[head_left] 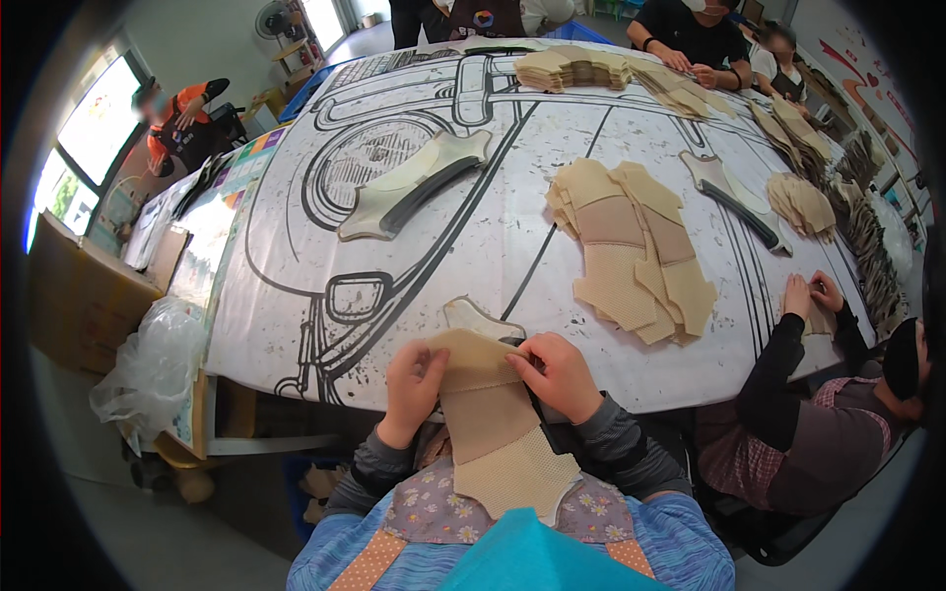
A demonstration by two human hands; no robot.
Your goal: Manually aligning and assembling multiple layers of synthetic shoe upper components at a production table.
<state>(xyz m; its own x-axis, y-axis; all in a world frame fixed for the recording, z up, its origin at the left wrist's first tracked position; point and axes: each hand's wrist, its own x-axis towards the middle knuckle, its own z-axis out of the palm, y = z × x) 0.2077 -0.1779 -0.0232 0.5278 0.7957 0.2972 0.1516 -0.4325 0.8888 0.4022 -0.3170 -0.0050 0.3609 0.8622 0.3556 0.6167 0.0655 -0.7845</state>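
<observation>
Teal cloth (527, 557) sits at the very bottom of view, over a flowered and striped apron (434, 517). Beige mesh fabric piece (493, 424) hangs from the desk (296, 295) edge down onto the lap, its top end lying on the desk rim.

Left hand (412, 379): fingers curled, pinching the upper left edge of the fabric piece. Right hand (557, 374): closed on the upper right edge, thumb on top. Both grip the same piece, close together.

Just beyond the hands, a pale shaped form (473, 317) pokes out from under the fabric. Desk covered with a white sheet printed with black line drawing.

Mid-desk right: loose pile of beige cut pieces (636, 251). Left of it, a cream form with a dark strip (419, 187). Far end: stacked beige pieces (572, 69).

At right, a seated co-worker's hands (810, 295) meet over another piece at the desk edge. More people at the far end and far left.
</observation>
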